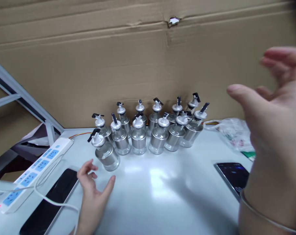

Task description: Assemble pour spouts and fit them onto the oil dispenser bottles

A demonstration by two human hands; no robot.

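Several clear glass dispenser bottles with steel bands and black-levered pour spouts stand in two rows against the cardboard. The front-left bottle (107, 157) sits a little nearer to me than the others. My left hand (95, 192) is just in front of it, thumb and fingers apart, apparently not touching it and holding nothing. High at the right, close to the camera, my right hand (280, 94) is raised, slightly blurred. Its thumb and fingers are apart with nothing between them. At the right end of the front row stands a bottle (193, 130) with its lever up.
A white power strip (32, 176) with a white cable lies at the left, beside a dark phone (52, 202). Another phone (232, 176) and a clear plastic bag (233, 132) lie at the right. A cardboard wall (101, 75) rises behind the white table (148, 202).
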